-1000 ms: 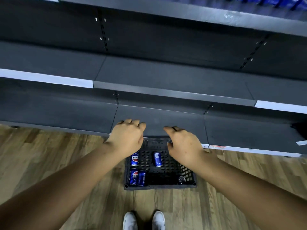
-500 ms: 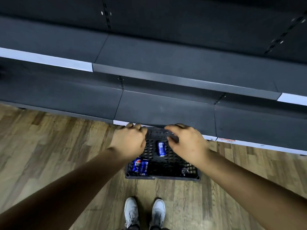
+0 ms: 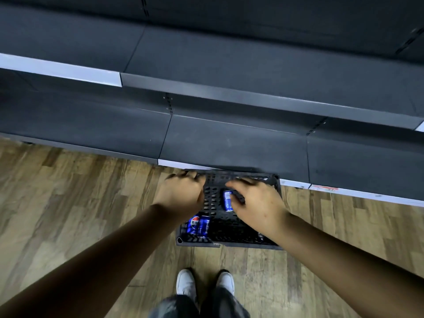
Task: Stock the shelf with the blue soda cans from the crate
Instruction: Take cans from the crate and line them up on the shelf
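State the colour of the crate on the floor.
Black; the crate shows best in the head view, the only one given.

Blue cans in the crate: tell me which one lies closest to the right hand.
The lone can mid-crate, right beside the right hand and its fingers. The other two cans lie together in the crate's near left corner, below the left hand.

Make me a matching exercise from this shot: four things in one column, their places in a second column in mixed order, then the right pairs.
Things:
1. lone blue can
2. pair of blue cans
3. white shoes
4. left hand

Places:
A. on the wooden floor, at the bottom of the view
B. over the crate's left side
C. in the crate's near left corner
D. mid-crate, beside the right hand

Pairs: 1-D, 2-C, 3-A, 4-B
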